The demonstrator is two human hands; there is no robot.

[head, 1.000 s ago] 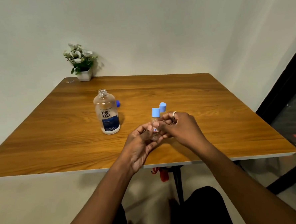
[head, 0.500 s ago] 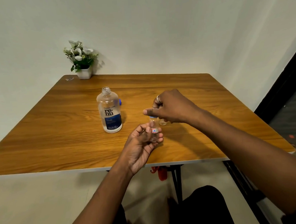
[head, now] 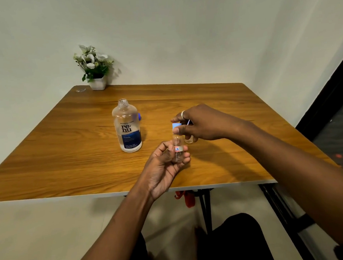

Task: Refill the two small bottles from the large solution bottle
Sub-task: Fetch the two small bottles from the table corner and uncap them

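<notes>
The left hand (head: 165, 166) cups a small bottle (head: 177, 149) upright above the desk (head: 67, 156), fingers curled around its body. The right hand (head: 198, 124) pinches its blue cap (head: 175, 126) from above. A second small bottle (head: 189, 139) stands just behind, half hidden. The large solution bottle (head: 128, 128) stands open to the left. A slipping cap could jolt the bottle, or an elbow could tip the open one.

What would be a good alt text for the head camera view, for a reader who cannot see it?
A left hand holds a small clear bottle upright while the right hand grips its light blue cap. On the wooden table stand an open large solution bottle and a potted plant.
</notes>
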